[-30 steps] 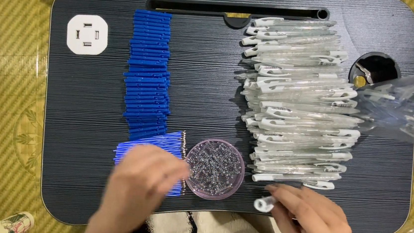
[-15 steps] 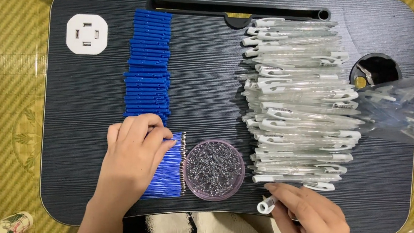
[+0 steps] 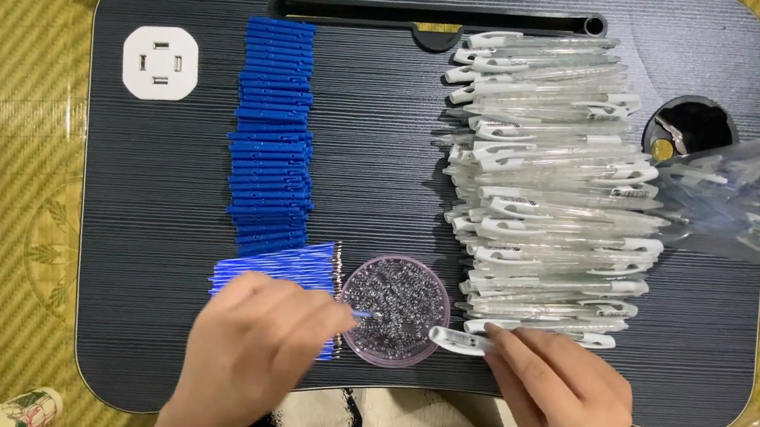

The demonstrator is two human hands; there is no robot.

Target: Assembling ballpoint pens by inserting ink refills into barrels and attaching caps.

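Your left hand (image 3: 249, 353) is closed around a thin blue refill (image 3: 360, 313), its tip poking out over the near-left edge of the small clear dish of springs (image 3: 395, 310). Under that hand lies the bundle of blue refills (image 3: 279, 269), just left of the dish. Your right hand (image 3: 566, 395) pinches a white-capped clear pen barrel (image 3: 459, 340) between thumb and fingers, the cap end touching the dish's right rim. Both hands sit near the front edge of the dark lap desk (image 3: 168, 222), apart from each other with the dish between them. Beyond the refills runs a column of blue pen parts (image 3: 273, 131); beyond your right hand, the stack of clear pen barrels (image 3: 552, 183). At the far left is a white octagonal socket (image 3: 160, 62), and at the right a clear container (image 3: 748, 195) lies over the desk edge.
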